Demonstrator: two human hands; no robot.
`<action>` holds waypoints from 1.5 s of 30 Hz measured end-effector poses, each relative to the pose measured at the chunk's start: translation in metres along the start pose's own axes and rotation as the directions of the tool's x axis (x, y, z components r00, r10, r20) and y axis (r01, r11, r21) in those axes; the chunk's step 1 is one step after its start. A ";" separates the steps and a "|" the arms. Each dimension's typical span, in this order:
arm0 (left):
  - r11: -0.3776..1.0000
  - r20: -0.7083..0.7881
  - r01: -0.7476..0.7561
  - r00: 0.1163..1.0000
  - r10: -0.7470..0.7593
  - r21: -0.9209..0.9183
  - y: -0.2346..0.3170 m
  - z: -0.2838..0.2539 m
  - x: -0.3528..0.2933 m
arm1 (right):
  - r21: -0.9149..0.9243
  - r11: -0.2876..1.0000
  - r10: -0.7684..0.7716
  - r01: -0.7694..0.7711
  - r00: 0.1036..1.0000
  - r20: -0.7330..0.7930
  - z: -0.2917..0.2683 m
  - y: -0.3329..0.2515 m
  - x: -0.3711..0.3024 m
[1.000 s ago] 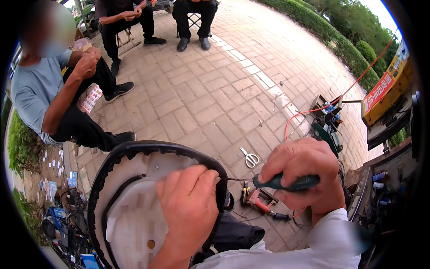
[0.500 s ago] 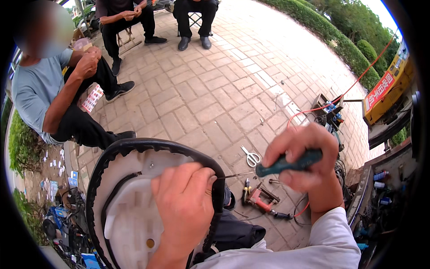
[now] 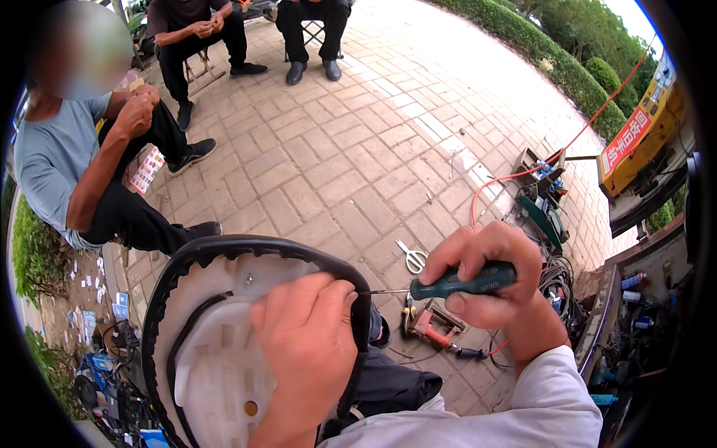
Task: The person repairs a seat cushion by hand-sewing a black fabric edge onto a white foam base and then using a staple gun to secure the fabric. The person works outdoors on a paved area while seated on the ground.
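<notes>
An upturned vehicle seat [image 3: 213, 358] lies at the lower left, its pale plastic base facing up and a black cover folded unevenly over its rim. My left hand [image 3: 306, 347] is closed on the right side of that rim, thumb and fingers pinching the cover's edge. In my right hand [image 3: 515, 257], fingers wrap the dark green handle of a screwdriver [image 3: 470, 281]. Its thin shaft points left, and the tip meets the rim beside my left thumb, where the exact contact is hidden.
Beyond the seat, scissors [image 3: 411, 257], a red staple gun [image 3: 432, 328] and yellow-black pliers [image 3: 408, 312] lie on the paving. An orange hose [image 3: 508, 179] runs past a toolbox [image 3: 539, 175] at right. A person in a blue shirt [image 3: 56, 153] sits at left; two others sit farther back.
My right hand has shifted left and slightly down with the screwdriver, bringing the shaft closer to the rim. My left hand keeps its hold on the seat. The whole view has shifted slightly.
</notes>
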State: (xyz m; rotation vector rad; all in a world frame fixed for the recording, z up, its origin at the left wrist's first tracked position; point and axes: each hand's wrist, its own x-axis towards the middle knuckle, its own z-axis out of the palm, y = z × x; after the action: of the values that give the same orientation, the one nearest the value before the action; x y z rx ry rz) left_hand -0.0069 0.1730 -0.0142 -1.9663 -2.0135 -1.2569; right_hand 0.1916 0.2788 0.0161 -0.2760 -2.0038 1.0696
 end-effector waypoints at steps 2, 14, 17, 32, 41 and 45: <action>1.000 0.004 0.004 1.000 -0.004 0.001 0.000 0.003 -0.001 | 0.044 0.998 0.039 -0.039 0.999 0.000 -0.003 0.009 0.001; 0.997 0.057 -0.022 0.998 0.026 -0.069 -0.005 -0.019 0.004 | 0.453 0.863 0.240 -0.221 0.971 0.016 -0.004 0.010 0.003; 0.987 0.091 -0.078 0.992 0.091 -0.142 -0.009 -0.016 -0.001 | 0.762 0.642 0.229 -0.087 0.970 -0.083 -0.024 0.021 0.001; 0.987 -0.042 -0.069 0.997 0.063 -0.148 -0.010 -0.008 -0.020 | 0.038 0.937 0.350 -0.348 0.931 -0.103 0.064 0.028 -0.016; 0.990 -0.109 -0.086 0.991 0.074 -0.114 -0.018 -0.022 -0.032 | 0.204 0.879 0.448 -0.431 0.893 -0.039 0.081 0.033 -0.019; 0.990 -0.053 -0.092 0.994 0.098 0.108 -0.016 -0.016 -0.035 | 0.215 0.876 0.447 -0.431 0.894 -0.033 0.083 0.032 -0.018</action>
State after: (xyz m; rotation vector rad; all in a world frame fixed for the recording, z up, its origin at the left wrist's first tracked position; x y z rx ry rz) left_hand -0.0219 0.1380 -0.0316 -1.9298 -1.8938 -1.1489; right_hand 0.1347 0.2406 -0.0431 -0.6803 -1.7798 1.5099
